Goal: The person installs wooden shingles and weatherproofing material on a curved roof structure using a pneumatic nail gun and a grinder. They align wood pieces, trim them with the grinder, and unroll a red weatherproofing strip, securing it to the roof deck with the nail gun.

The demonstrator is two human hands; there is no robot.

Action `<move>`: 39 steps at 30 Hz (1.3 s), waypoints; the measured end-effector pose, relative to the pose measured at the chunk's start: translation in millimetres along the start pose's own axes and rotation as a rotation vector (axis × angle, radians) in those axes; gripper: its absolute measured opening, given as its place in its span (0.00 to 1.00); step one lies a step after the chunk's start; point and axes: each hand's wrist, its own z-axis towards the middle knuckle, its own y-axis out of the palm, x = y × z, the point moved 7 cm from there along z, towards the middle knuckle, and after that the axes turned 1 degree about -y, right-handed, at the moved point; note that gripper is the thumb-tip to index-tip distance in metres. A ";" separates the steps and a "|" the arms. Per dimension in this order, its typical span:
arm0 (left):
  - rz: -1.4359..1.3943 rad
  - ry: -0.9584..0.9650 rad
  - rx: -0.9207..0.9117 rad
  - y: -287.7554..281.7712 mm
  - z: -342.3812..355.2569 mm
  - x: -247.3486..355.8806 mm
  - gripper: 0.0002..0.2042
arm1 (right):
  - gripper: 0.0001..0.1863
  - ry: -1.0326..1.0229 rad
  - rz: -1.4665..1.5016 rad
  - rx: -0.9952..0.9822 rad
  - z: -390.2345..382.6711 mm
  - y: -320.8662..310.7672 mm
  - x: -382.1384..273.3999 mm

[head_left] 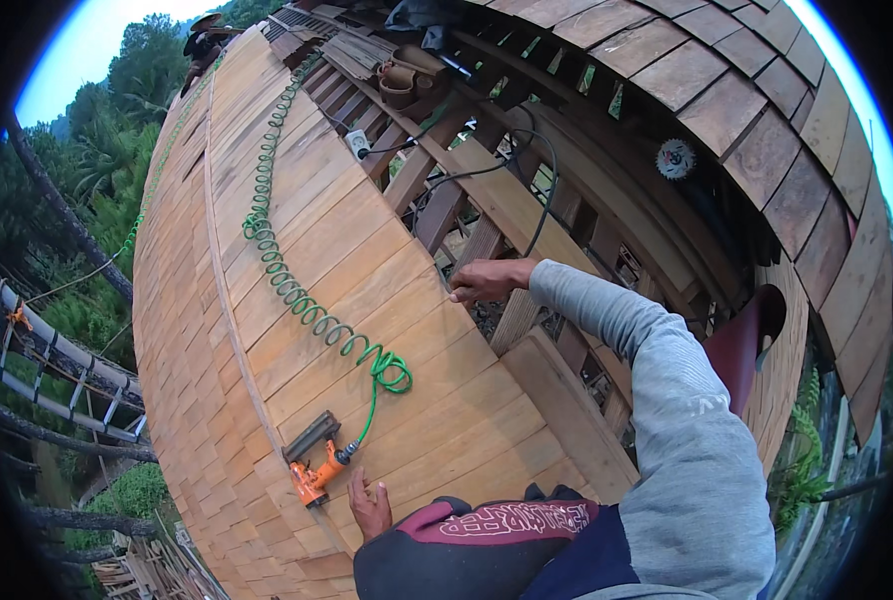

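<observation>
My left hand [370, 507] rests on the wooden shingles with its fingers spread, just right of an orange nail gun [312, 478]. The nail gun lies on its side on the shingles [417, 400], and a green coiled air hose [297, 295] runs from it up the roof. My right hand [489, 280] is farther up, its fingers curled together at the upper edge of the shingle row, beside the open battens. Whether something small is between those fingers cannot be made out.
Open battens [482, 245] with gaps lie right of the shingles. A power socket [358, 143], black cable [552, 190] and stacked shingles [397, 85] rest there. A circular saw blade [676, 158] shows under the upper roof. Another person [205, 45] is at the far end; a ladder [67, 385] stands left.
</observation>
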 end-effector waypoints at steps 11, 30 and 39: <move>-0.031 -0.123 0.200 -50.0 -2.8 -11.7 0.28 | 0.32 0.543 0.296 1.810 -286.4 -294.1 228.6; -0.119 -0.168 0.255 -84.1 -35.1 -42.0 0.28 | 0.61 0.697 -0.424 0.577 17.3 -105.3 80.5; -0.135 -0.248 0.284 -81.4 -55.9 -71.0 0.28 | 0.43 0.662 -0.474 0.498 49.9 -114.4 93.4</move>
